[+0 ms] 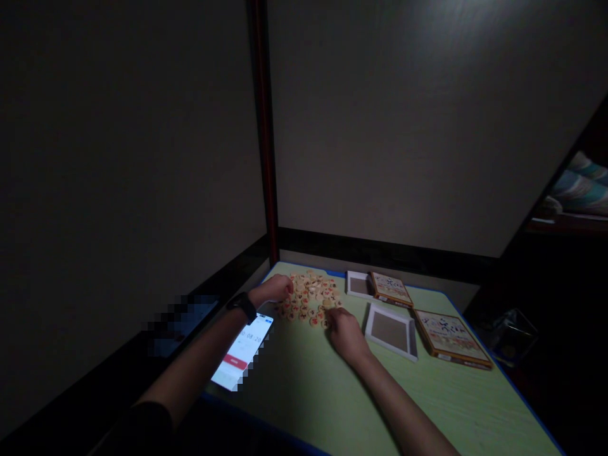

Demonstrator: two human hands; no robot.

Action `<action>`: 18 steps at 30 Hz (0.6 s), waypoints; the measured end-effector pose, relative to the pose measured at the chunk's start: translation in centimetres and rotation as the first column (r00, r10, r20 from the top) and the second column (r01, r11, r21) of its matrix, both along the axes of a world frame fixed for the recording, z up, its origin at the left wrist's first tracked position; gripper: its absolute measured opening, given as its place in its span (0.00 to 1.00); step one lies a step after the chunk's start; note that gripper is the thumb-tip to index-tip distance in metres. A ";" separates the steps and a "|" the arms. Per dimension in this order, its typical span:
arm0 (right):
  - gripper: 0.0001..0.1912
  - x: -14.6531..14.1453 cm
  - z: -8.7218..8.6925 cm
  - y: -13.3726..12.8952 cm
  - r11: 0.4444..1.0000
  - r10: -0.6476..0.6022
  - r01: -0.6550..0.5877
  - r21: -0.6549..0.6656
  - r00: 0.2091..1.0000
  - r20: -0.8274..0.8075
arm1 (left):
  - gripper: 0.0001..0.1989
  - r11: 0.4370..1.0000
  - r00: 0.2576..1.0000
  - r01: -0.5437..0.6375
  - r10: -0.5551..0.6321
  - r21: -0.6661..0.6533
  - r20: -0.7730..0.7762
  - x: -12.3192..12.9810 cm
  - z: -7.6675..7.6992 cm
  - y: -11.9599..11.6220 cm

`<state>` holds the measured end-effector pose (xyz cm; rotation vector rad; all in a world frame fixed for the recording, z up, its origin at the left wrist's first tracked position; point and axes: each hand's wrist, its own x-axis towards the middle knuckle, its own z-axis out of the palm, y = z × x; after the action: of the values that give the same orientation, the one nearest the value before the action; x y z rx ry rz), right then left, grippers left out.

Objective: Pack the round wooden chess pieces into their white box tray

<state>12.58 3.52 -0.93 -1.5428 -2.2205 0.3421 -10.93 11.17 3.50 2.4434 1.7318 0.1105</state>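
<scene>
Many round wooden xiangqi pieces [304,310] lie close together on a green table [304,380], some showing red or dark characters and others plain. At the left edge of the pieces is my left hand [279,288], its fingers curled in; whatever they may hold is hidden. My right hand [346,330] rests at the right edge of the pieces. Its fingers are bent down and drawn together among the nearest pieces, too small and dim to show what is between them. A dark band is on my left wrist.
A lit phone [242,351] showing a timer lies beneath my left forearm. To the right are two shallow white box trays, one nearer [392,332] and one farther [357,285], and two printed box lids, one behind [390,288] and one in front [451,339]. Walls [380,126] stand behind and left.
</scene>
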 end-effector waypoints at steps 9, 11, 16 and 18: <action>0.17 -0.2 0.1 -0.1 1.000 0.026 -0.025 0.019 0.999 -0.045 | 0.15 1.000 0.999 -0.002 0.001 0.031 0.033 -0.4 -0.1 -0.3; 0.18 0.1 0.2 0.1 0.999 0.004 -0.002 0.036 0.998 -0.059 | 0.15 0.999 1.000 -0.005 0.004 0.040 0.030 -0.4 0.2 -0.4; 0.22 1.2 0.4 0.8 0.986 -0.117 0.122 0.117 0.992 -0.049 | 0.14 0.996 0.999 0.000 -0.003 0.088 0.037 1.7 0.5 -1.2; 0.23 1.6 0.6 1.0 0.983 -0.122 0.125 0.131 0.992 -0.033 | 0.13 0.993 0.998 0.020 -0.027 0.115 0.053 3.6 0.0 -2.1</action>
<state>14.23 4.48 -0.36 -1.5868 -2.0723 0.1712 -7.37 9.06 3.52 2.5142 1.7189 0.2791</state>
